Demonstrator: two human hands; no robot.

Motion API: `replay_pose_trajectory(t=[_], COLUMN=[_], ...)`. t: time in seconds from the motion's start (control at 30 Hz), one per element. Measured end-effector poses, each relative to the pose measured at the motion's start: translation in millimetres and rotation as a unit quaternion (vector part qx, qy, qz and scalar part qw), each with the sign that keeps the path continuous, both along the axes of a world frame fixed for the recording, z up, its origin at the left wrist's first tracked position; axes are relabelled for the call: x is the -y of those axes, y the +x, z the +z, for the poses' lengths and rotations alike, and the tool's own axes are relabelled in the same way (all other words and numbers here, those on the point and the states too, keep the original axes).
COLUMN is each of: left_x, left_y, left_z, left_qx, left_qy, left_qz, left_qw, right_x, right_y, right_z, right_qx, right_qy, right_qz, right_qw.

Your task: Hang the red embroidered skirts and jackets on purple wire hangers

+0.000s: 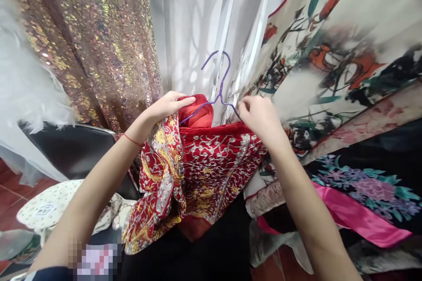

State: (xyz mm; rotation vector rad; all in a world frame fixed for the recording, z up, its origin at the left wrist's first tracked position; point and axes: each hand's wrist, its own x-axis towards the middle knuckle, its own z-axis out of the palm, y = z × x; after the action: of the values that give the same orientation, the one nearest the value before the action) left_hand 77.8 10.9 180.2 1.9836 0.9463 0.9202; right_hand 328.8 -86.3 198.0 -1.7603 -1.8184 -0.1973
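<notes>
A red garment (201, 162) with gold and silver embroidery hangs in front of me on a purple wire hanger (217, 83). My left hand (166, 105) grips the garment's left shoulder, fingers curled over the fabric by the hanger's left arm. My right hand (259, 116) is closed, pinching the hanger's right arm and the red cloth at the right shoulder. The hanger's hook points up, free of any rail I can see. A thin red string circles my left wrist.
A sequinned gold dress (92, 39) hangs at the left, sheer white fabric (194, 22) behind. Floral printed garments (336, 66) and a pink sash (356, 215) crowd the right. A black chair (75, 149) and a dotted cushion (49, 206) sit low left.
</notes>
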Motion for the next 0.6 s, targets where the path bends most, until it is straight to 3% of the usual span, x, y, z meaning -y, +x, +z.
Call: replay_pose_trajectory(t=[0.07, 0.13, 0.23, 0.43, 0.5, 0.6], left_x=[-4, -6, -3, 19, 28, 35], left_y=[13, 26, 40, 43, 44, 49], left_z=[3.5, 6.7, 9.3, 12.1, 13.8, 13.9], left_qx=[0.018, 0.037, 0.044, 0.047, 0.06, 0.077], left_qy=[-0.035, -0.085, -0.13, -0.181, -0.17, -0.09], left_qz=[-0.027, -0.075, -0.11, -0.079, -0.079, -0.096], left_qw=[0.999, 0.993, 0.984, 0.979, 0.98, 0.988], right_x=[-7, -15, -20, -16, -15, -15], right_y=[14, 26, 41, 51, 40, 20], right_z=[1.2, 0.7, -2.2, -4.0, -5.4, -9.0], right_qx=[-0.022, -0.059, -0.12, -0.19, -0.188, -0.201], right_qy=[-0.143, -0.231, -0.257, -0.332, -0.342, -0.322], right_qz=[0.044, 0.098, 0.151, 0.261, 0.262, 0.267], right_qw=[0.988, 0.966, 0.947, 0.886, 0.882, 0.886])
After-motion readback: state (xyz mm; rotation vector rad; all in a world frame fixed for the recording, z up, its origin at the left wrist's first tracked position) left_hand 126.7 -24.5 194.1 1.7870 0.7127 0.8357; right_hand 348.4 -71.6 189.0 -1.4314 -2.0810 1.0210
